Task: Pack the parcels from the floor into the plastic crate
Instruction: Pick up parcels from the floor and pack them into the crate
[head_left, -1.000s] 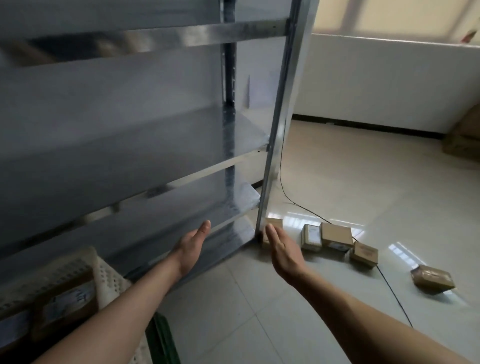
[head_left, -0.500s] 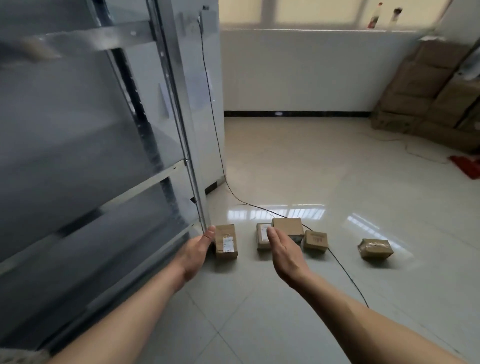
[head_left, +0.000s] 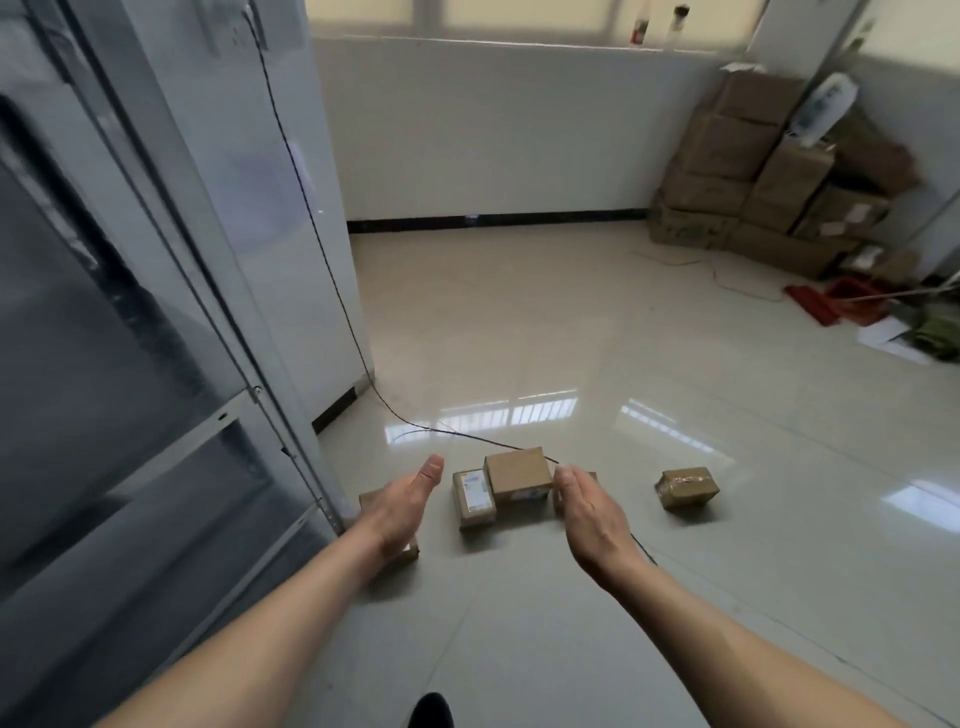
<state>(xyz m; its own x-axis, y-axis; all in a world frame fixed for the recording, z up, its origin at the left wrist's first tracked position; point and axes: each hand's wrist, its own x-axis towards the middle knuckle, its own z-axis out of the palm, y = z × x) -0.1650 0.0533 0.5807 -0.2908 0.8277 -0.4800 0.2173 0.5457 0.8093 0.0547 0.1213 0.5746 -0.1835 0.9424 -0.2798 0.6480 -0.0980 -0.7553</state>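
Observation:
Several small brown cardboard parcels lie on the tiled floor ahead. The tallest parcel (head_left: 518, 475) stands in the middle, with a flat labelled parcel (head_left: 471, 499) against its left side. A taped parcel (head_left: 688, 487) lies apart to the right. My left hand (head_left: 402, 506) is stretched out, empty with fingers apart, over a parcel (head_left: 410, 551) that it mostly hides. My right hand (head_left: 592, 512) is open too, palm facing left, in front of another parcel (head_left: 592, 476). The two hands flank the tall parcel without touching it. The plastic crate is out of view.
A metal shelving rack (head_left: 156, 312) fills the left side. A black cable (head_left: 332, 291) runs down the wall and across the floor behind the parcels. Large stacked cartons (head_left: 753, 171) and red items (head_left: 831, 304) sit in the far right corner.
The view has swung right, away from the rack and the crate, and closer to the parcels. Both hands stay open and have spread apart on either side of the tall parcel.

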